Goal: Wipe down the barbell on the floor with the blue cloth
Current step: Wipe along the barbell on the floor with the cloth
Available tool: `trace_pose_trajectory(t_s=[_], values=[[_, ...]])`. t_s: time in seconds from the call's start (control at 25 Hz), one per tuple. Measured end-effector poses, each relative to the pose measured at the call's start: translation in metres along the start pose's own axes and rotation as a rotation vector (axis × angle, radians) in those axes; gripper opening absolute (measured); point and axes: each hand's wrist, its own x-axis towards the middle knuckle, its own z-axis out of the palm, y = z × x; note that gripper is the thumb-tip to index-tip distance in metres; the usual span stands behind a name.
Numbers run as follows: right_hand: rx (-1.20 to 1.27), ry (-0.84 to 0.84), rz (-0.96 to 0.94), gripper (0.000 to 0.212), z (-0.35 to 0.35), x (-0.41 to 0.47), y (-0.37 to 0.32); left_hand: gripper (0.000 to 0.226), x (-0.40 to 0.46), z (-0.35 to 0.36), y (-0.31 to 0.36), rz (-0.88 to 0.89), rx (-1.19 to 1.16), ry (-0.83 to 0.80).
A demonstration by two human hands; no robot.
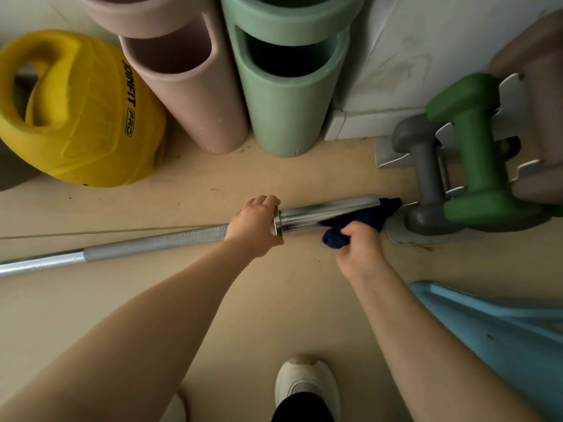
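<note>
Shoe [306, 388] below, both arms reach to the bar [158, 243] lying left-to-right on the floor; left hand [254, 228] grasps its collar, right hand [359, 249] clutches the cloth [365, 219] draped over the sleeve end, nearer the dumbbells [469, 166]

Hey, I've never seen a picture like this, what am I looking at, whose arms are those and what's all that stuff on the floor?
There is no machine here. One camera worn on a person's head looks down, so the two bare arms are that person's own, with a white shoe below.

A metal barbell lies on the tan floor. The left hand grips it by the collar. The right hand holds a dark blue cloth against the shiny end sleeve.

Around it: a yellow weighted ball with a handle hole, a pink foam roller and a green foam roller against the wall, and a grey dumbbell and a green dumbbell on a small rack. The pale blue object at lower right I cannot identify.
</note>
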Motion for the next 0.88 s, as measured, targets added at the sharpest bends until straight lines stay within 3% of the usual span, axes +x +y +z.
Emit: trace_pose_trajectory(t_s=[0.16, 0.32, 0.4, 0.48, 0.52, 0.6, 0.72, 0.88], values=[[-0.138, -0.080, 0.159, 0.038, 0.039, -0.037, 0.040, 0.068, -0.001, 0.002, -0.002, 0.010, 0.016, 0.027], [0.113, 0.042, 0.165, 0.027, 0.033, -0.021, 0.020, 0.070, 0.000, 0.004, -0.004, 0.000, -0.011, 0.018], [0.062, 0.148, 0.071, 0.022, 0.022, -0.011, 0.010, 0.071, 0.001, 0.003, -0.005, -0.004, -0.029, 0.013], [-0.335, 0.316, -0.125, 0.013, 0.013, -0.008, 0.014, 0.071, 0.001, 0.003, -0.006, -0.013, -0.056, 0.008], [-0.722, 0.379, -0.290, 0.029, 0.009, -0.008, 0.019, 0.071, 0.001, 0.002, -0.007, -0.019, -0.065, 0.008], [-1.436, 0.351, -0.616, 0.056, -0.002, -0.004, 0.034, 0.071, -0.001, -0.001, -0.006, -0.042, -0.085, 0.008], [-1.671, 0.190, -0.887, 0.055, 0.010, 0.003, 0.029, 0.070, -0.003, -0.001, -0.004, -0.054, -0.085, 0.015], [-2.019, -0.316, -0.946, 0.055, 0.027, 0.023, 0.007, 0.066, -0.004, -0.002, 0.000, -0.060, -0.043, 0.030]])
